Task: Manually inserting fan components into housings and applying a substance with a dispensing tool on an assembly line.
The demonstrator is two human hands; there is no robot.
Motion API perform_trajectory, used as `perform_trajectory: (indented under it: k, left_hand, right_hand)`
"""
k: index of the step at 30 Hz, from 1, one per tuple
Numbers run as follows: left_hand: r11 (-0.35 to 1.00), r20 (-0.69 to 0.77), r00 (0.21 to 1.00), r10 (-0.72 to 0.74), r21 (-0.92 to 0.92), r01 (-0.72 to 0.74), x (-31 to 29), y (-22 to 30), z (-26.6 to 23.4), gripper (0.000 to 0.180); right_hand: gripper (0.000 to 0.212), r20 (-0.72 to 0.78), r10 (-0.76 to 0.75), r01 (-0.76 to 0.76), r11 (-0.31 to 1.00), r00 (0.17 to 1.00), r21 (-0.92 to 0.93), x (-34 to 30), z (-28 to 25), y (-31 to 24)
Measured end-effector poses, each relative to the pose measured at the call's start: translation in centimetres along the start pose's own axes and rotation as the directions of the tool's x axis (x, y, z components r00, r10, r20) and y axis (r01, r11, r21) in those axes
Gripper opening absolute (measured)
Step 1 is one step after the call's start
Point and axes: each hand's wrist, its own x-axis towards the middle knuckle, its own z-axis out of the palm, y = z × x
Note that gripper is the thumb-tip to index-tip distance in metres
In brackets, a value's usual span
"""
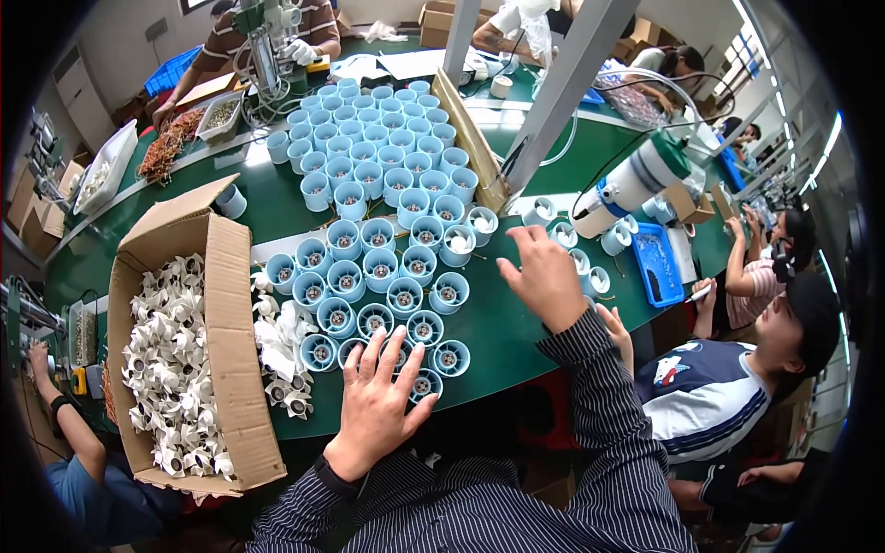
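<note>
My left hand (376, 396) is open, its fingers spread over the nearest light-blue cylindrical housings (404, 297) and partly covering a few of them. It seems to touch their rims, though I cannot tell how firmly. Most housings stand upright with a small metal-coloured part inside. My right hand (546, 281) is held over the green table to the right of the group, fingers apart, holding nothing I can see. Close to it stand housings with white impellers inside, such as one housing (481, 221). Loose white impellers (288, 394) and a crumpled white bag (281, 336) lie left of the group.
An open cardboard box (241, 350) full of white impellers stands at the left. A wooden strip (470, 138) and a slanted metal post (567, 101) border the housings. A white-and-green cylinder (631, 184) and blue tray (656, 267) are at the right. Co-workers sit around (710, 387).
</note>
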Motion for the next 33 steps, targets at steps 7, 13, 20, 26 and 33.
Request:
perform_trajectory:
  k: [7,13,20,26,33]
  left_hand:
    - [1.000,0.003,1.000,-0.003,0.021,0.003,0.0,0.5,0.0,0.069]
    - [1.000,-0.005,1.000,-0.010,0.014,0.011,-0.1,0.4,0.1,0.069]
    - [1.000,-0.011,1.000,-0.007,0.013,0.007,0.1,0.3,-0.1,0.069]
    - [1.000,-0.017,1.000,-0.012,-0.010,0.012,-0.3,0.0,0.1,0.071]
    - [0.998,-0.062,0.998,-0.012,-0.065,0.008,-0.9,-0.2,-0.2,0.072]
  right_hand:
    - [0.034,-0.003,-0.270,0.267,0.952,0.963,0.151,2.0,3.2,-1.9]
    - [0.025,-0.028,-0.195,0.197,0.969,0.980,0.147,2.0,3.8,0.5]
    - [0.024,-0.086,-0.079,0.072,0.993,0.993,-0.089,1.7,3.0,6.2]
    - [0.029,-0.112,-0.015,0.000,0.990,0.994,-0.139,1.8,2.9,7.9]
    - [0.042,-0.062,-0.209,0.216,0.966,0.976,0.141,-3.7,-0.1,0.9]
